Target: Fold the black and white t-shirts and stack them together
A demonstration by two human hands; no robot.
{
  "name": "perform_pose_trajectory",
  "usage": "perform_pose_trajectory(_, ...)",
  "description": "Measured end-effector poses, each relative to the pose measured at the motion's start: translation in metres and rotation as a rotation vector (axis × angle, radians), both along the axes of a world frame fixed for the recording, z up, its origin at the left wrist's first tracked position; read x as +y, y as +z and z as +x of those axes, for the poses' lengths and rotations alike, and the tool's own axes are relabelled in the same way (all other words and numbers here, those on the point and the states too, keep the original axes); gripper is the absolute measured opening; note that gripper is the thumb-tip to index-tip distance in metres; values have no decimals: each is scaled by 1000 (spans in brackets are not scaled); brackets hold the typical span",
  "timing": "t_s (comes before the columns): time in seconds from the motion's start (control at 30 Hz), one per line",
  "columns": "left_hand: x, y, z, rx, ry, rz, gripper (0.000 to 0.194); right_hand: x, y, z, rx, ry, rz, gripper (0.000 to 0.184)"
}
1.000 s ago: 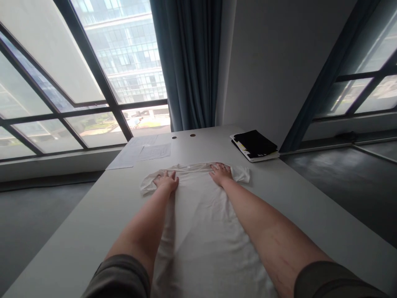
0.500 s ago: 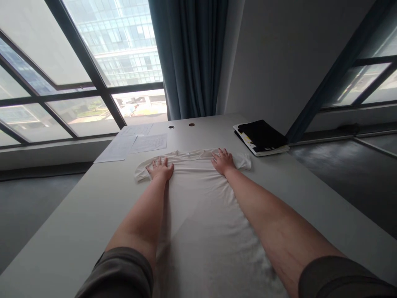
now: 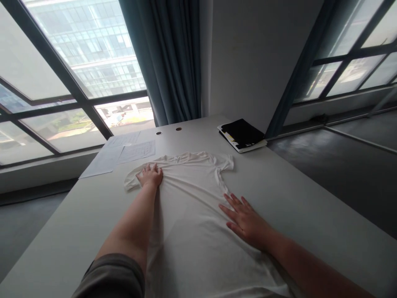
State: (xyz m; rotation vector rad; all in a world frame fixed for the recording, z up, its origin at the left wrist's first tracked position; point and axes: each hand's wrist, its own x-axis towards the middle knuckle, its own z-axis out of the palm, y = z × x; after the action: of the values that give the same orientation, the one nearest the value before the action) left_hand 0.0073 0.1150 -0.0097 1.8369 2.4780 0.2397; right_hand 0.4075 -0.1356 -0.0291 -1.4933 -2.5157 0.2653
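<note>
So, neither hand is actually gripping anything here. The left hand lies flat and open, fingers slightly spread, pressing down on the white T-shirt up near its shoulder, with a few creases bunching right beside it. The right hand is open too, palm down with the fingers fanned out, and it sits much lower in the frame, at the shirt's right edge. It's hard to tell how much of that palm is on cloth and how much is on the tabletop.

The shirt lies face up in the middle of the white table, its long axis running from the collar at the top down toward the person, and the hem runs off the bottom of the view. The right hand is the nearer of the two to the person's body. One sleeve sticks out just past the left hand, and the other sits at upper right. Further up, there are some paper sheets at upper left and a black notebook at upper right.
</note>
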Motion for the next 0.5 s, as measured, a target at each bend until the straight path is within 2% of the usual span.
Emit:
perform_pose_trajectory(0.1, -17, 14, 16, 98, -85, 158, 60, -30, 10, -17, 45, -25, 47, 61)
perform_pose_trajectory(0.2, -59, 31, 39, 130, -264, 184, 56, -56, 12, -35, 73, 13, 27, 65)
perform_pose_trajectory(0.27, -109, 36, 52, 96, -350, 196, 56, -67, 10, -41, 59, 49, -27, 66)
perform_pose_trajectory(0.33, -172, 30, 61, 100, -517, 210, 56, -72, 12, -43, 34, 36, -51, 66)
perform_pose_trajectory(0.43, -270, 6, 60, 79, -723, 189, 58, -79, 21, -47, 28, -27, 35, 59)
perform_pose_trajectory(0.5, -322, -12, 53, 85, -757, 171, 61, -88, 26, -56, 48, -24, 110, 58)
